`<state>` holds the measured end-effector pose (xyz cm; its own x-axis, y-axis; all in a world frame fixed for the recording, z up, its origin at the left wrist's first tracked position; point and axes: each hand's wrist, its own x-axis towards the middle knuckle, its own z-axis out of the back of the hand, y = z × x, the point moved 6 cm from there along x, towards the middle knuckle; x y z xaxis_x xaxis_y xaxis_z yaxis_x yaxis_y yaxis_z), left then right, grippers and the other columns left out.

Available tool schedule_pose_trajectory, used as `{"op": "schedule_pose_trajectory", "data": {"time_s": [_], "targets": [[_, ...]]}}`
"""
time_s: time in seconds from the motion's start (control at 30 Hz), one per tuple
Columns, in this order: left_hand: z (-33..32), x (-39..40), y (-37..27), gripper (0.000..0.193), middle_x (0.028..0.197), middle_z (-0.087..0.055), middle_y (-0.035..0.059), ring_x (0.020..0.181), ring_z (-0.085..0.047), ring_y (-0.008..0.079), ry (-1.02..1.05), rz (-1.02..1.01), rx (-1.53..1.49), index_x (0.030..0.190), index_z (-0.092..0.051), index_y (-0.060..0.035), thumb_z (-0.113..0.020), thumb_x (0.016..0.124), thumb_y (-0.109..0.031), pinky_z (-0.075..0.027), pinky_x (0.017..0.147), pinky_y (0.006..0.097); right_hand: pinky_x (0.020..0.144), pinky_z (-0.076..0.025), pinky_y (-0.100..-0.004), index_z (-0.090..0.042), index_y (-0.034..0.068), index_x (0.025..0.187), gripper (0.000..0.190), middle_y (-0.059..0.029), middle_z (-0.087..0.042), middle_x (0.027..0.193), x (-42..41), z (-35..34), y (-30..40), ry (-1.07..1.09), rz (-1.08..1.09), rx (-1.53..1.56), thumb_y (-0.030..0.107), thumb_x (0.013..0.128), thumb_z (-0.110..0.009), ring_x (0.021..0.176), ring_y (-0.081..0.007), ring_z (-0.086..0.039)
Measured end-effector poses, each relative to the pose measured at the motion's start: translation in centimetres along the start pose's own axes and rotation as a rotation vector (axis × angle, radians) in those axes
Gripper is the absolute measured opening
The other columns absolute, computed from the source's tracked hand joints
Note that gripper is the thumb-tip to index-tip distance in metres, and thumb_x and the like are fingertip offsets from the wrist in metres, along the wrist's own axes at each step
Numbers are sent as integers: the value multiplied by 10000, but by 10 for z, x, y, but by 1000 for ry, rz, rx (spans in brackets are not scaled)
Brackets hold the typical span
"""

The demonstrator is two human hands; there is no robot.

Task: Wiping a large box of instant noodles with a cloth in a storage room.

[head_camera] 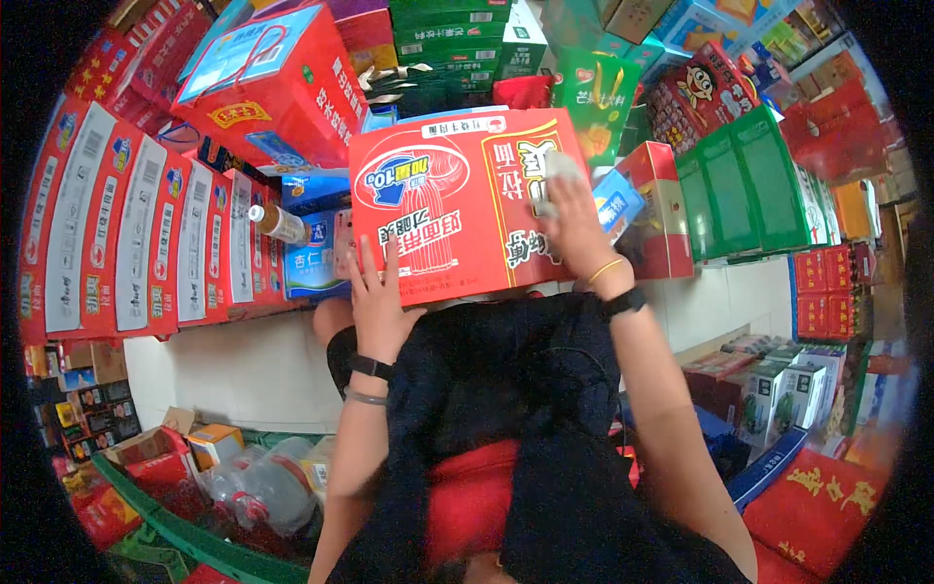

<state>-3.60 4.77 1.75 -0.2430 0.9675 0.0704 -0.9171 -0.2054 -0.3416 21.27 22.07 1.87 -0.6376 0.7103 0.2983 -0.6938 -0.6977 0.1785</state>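
In front of me a red cardboard carton point(474, 241), printed with noodles and writing, lies with a broad face up. My left hand point(381, 299) rests on its near left edge, fingers spread, holding nothing. A pale grey cloth point(563, 166) is pressed to the right part of the carton's face under my right hand point(576, 219). That hand is slightly blurred, and its fingertips are partly hidden by the cloth. Just left of the carton are a bottle of brown drink point(279, 224) and a blue drink carton point(310, 255).
Several red noodle cartons point(153, 233) stand in a row at left. Behind sit a red gift box with cord handles point(292, 95) and green cartons point(449, 36). More green boxes point(751, 190) stand at right. Clear plastic bottles point(266, 485) lie at lower left beside a green edge point(190, 522).
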Motion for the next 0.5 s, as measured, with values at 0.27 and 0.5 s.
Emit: {"op": "schedule_pose_trajectory", "data": {"time_s": [0.27, 0.5], "targets": [[-4, -2, 2, 1185, 1601, -148, 243, 1395, -261, 519, -45, 3, 8, 1560, -240, -140, -911, 595, -289, -360, 1127, 523, 1139, -298, -510, -442, -50, 1365, 516, -255, -461, 1386, 101, -42, 11, -88, -61, -202, 243, 955, -555, 1325, -442, -390], [-14, 1, 11, 1104, 1601, -153, 244, 1408, -254, 509, -89, -37, 66, 1559, -248, -131, -856, 639, -186, -348, 1141, 502, 1169, -283, -478, -534, 1, 1307, 502, -211, -514, 1354, 155, -111, 189, -245, 355, 197, 282, 896, -603, 1340, -389, -406]]}}
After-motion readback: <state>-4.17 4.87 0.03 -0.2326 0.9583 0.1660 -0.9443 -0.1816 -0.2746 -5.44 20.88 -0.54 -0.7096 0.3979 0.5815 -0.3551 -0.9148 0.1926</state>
